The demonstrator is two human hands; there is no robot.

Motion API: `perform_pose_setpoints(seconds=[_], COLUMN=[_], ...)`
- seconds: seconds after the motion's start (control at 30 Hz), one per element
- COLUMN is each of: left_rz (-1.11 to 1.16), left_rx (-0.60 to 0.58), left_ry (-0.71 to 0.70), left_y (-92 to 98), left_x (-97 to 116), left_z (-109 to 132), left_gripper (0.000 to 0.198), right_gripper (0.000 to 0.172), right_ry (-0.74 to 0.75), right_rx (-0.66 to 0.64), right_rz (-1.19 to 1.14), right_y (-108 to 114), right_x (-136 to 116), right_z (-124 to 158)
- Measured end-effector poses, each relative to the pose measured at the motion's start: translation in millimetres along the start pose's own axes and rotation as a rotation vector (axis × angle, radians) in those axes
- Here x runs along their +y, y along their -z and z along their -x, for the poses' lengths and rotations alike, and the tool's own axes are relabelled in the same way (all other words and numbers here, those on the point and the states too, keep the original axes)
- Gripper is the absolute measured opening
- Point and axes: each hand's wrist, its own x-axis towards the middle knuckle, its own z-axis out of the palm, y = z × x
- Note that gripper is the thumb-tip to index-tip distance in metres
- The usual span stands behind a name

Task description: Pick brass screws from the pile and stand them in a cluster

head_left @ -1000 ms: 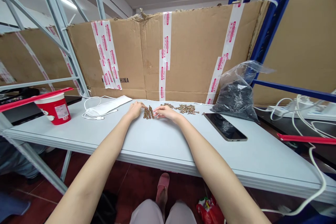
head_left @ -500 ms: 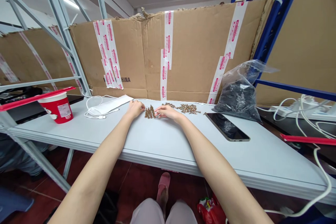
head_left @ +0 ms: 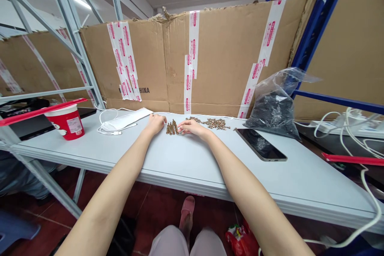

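Observation:
Several small brass-coloured metal pieces point(head_left: 172, 128) stand in short rows on the white table, between my two hands. Beside the rows on the left, my left hand point(head_left: 156, 123) rests on the tabletop, its fingers loosely bent and nothing visible in them. My right hand point(head_left: 192, 128) is at the right edge of the rows, with thumb and fingertips brought close together. Whatever may be between those tips is too small to make out. Behind and right of that hand lies a loose pile of similar brass-coloured pieces point(head_left: 216, 123), with a smaller group partly hidden behind the hand.
A black phone point(head_left: 261, 145) lies on the right, near a clear bag of dark material point(head_left: 271, 114). White cables and a white flat box point(head_left: 127, 120) are at left, by a red cup point(head_left: 66, 123). A taped cardboard panel point(head_left: 222, 60) closes off the back.
The view has shifted very slightly. Both hands stay at the sides of the rows, with no clear movement of the pieces.

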Motion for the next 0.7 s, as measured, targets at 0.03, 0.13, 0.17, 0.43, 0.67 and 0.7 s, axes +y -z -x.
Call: perform_pose_setpoints(seconds=[0.03, 0.13, 0.17, 0.43, 0.67, 0.7], left_rz=[-0.004, -0.015, -0.024, -0.182, -0.200, -0.198], left_rx=[-0.004, -0.011, -0.002, -0.026, -0.069, -0.062], left_ry=[0.000, 0.019, 0.027, 0.117, 0.072, 0.068], left_y=[-0.5, -0.3, 0.6, 15.8, 16.5, 16.5], left_x=[0.3, 0.8, 0.5, -5.4, 3.5, 4.2], left_z=[0.3, 1.5, 2.1, 8.0, 9.3, 9.1], left_gripper=[0.021, 0.024, 0.024, 0.016, 0.016, 0.016], right_gripper=[0.012, 0.012, 0.012, 0.012, 0.012, 0.012], right_ry=[-0.002, -0.003, -0.003, -0.024, -0.017, -0.017], right_rx=[0.000, 0.001, 0.000, 0.007, 0.001, 0.002], right_rz=[-0.003, -0.012, -0.013, -0.020, -0.011, -0.008], right_y=[-0.3, -0.8, -0.9, -0.3, 1.1, 1.2], right_x=[-0.4, -1.5, -1.8, -2.5, 0.6, 0.7], right_z=[0.3, 1.0, 1.2, 0.6, -3.1, -3.1])
